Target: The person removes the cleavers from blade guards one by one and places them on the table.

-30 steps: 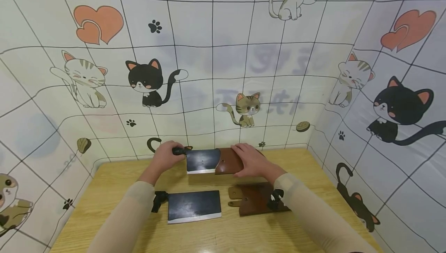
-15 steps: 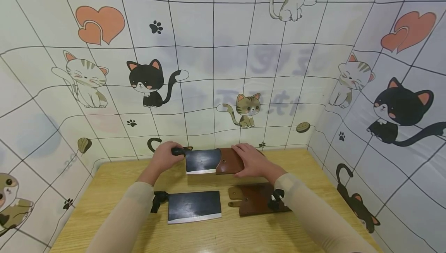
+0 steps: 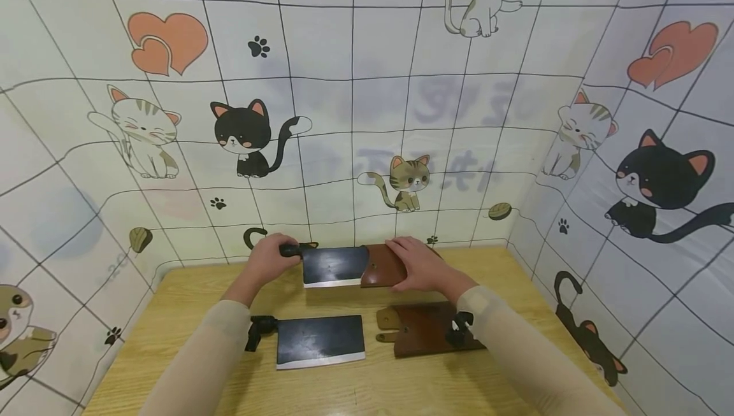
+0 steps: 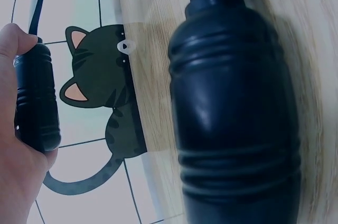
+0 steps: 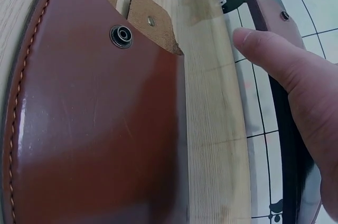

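Observation:
At the far side of the table, my left hand (image 3: pixel 269 260) grips the black handle (image 4: pixel 37 97) of a cleaver (image 3: pixel 332 266). Part of its dark blade sits inside a brown leather sheath (image 3: pixel 380 266), with the bright edge facing down. My right hand (image 3: pixel 423 266) holds that sheath at its right end; in the right wrist view the thumb lies along the sheath's side (image 5: pixel 274 10). The cleaver and sheath are held above the tabletop. Nearer to me, a second cleaver (image 3: pixel 320 341) lies flat, its handle (image 4: pixel 235 118) large in the left wrist view.
A second brown sheath (image 3: pixel 421 327) with snap straps (image 5: pixel 150 18) lies right of the flat cleaver, partly under my right forearm. The wooden table (image 3: pixel 355 394) meets walls with a printed cat covering (image 3: pixel 350 104) at the back and sides.
The two hands have moved slightly apart: the held cleaver to the left, its sheath to the right. More of the blade shows outside the sheath. The flat cleaver and second sheath stay put.

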`<move>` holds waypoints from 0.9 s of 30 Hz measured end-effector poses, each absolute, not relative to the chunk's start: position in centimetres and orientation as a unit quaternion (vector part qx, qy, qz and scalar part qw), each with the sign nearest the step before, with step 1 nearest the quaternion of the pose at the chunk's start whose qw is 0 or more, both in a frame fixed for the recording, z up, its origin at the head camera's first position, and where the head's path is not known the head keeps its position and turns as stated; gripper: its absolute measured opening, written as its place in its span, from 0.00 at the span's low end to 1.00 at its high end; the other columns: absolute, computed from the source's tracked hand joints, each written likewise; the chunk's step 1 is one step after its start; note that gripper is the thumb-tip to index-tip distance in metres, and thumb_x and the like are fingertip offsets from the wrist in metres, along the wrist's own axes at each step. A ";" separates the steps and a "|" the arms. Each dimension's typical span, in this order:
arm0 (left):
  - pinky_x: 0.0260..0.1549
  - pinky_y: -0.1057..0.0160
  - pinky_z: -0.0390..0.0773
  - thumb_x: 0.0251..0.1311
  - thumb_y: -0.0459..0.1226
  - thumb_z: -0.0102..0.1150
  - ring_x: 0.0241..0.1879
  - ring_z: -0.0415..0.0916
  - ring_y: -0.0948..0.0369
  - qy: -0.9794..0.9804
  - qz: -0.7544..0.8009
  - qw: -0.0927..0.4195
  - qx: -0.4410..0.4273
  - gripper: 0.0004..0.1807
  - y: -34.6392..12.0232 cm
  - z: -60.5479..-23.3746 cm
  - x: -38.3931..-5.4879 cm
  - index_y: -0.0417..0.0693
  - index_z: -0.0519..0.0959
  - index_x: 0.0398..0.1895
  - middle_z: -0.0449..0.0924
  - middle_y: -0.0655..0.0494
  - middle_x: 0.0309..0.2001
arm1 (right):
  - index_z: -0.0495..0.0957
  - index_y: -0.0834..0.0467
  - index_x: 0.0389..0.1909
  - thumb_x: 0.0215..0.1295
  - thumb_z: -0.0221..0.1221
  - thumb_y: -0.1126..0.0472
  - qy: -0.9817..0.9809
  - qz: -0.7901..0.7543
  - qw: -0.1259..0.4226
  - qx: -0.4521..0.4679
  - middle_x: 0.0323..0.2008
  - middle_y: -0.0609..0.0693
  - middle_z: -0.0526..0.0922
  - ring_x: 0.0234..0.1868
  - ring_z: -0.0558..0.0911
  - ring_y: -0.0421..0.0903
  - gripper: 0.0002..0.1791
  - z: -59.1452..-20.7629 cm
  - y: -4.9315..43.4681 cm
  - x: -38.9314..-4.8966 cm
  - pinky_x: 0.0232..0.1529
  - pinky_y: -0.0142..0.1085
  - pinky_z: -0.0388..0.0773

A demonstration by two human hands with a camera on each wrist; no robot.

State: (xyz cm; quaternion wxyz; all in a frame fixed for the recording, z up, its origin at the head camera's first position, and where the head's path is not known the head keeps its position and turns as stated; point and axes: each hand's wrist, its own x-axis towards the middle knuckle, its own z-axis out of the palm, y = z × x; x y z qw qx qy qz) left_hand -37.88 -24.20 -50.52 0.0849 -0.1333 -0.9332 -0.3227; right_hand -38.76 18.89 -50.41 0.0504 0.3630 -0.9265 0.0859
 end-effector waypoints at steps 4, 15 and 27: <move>0.51 0.41 0.83 0.67 0.41 0.75 0.51 0.83 0.47 -0.932 -0.326 0.088 -0.133 0.18 -24.4 -50.6 -37.8 0.46 0.89 0.57 0.86 0.46 0.56 | 0.62 0.61 0.86 0.52 0.83 0.34 -0.927 0.092 0.051 0.359 0.79 0.60 0.70 0.80 0.68 0.61 0.67 -50.4 19.4 -38.7 0.79 0.59 0.65; 0.52 0.39 0.82 0.68 0.42 0.75 0.53 0.83 0.44 -0.932 -0.329 0.079 -0.131 0.21 -25.3 -50.3 -37.5 0.43 0.88 0.60 0.85 0.43 0.59 | 0.63 0.60 0.85 0.49 0.85 0.34 -0.934 0.099 0.046 0.340 0.79 0.58 0.70 0.80 0.68 0.61 0.69 -50.4 20.3 -38.5 0.78 0.59 0.66; 0.52 0.40 0.83 0.69 0.42 0.74 0.55 0.83 0.43 -0.934 -0.325 0.075 -0.126 0.22 -26.4 -50.3 -37.4 0.43 0.88 0.62 0.85 0.41 0.61 | 0.64 0.61 0.85 0.47 0.86 0.33 -0.931 0.104 0.059 0.345 0.78 0.59 0.71 0.78 0.69 0.61 0.70 -50.6 21.2 -38.7 0.78 0.59 0.66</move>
